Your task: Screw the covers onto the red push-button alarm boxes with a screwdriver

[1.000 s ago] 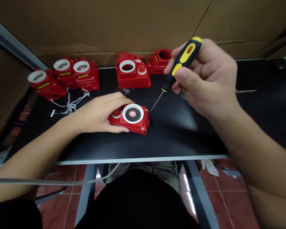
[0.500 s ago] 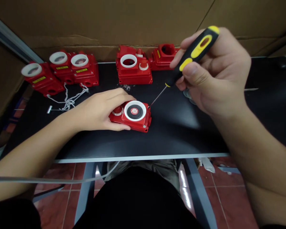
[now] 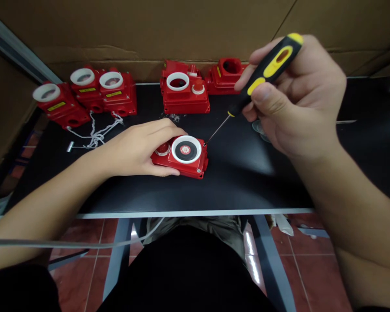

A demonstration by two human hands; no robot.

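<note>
A red box (image 3: 195, 162) with a white ring and a black disc on top lies near the middle of the black table (image 3: 234, 182). My left hand (image 3: 139, 147) is wrapped round its left end, pressing it down beside a small red button. My right hand (image 3: 295, 95) is closed on a black and yellow screwdriver (image 3: 266, 71). The thin shaft slants down to the left, and its tip sits at the box's far right corner.
Three red boxes (image 3: 84, 97) with white rings stand at the back left, with a tangle of white string (image 3: 97, 136) in front. Two more red boxes (image 3: 185, 93) stand at the back centre. Cardboard walls the far side. The table's front edge is close to my body.
The screwdriver's tip came down onto the box's far right corner while my right hand rose and moved right. My left hand and the box stayed put.
</note>
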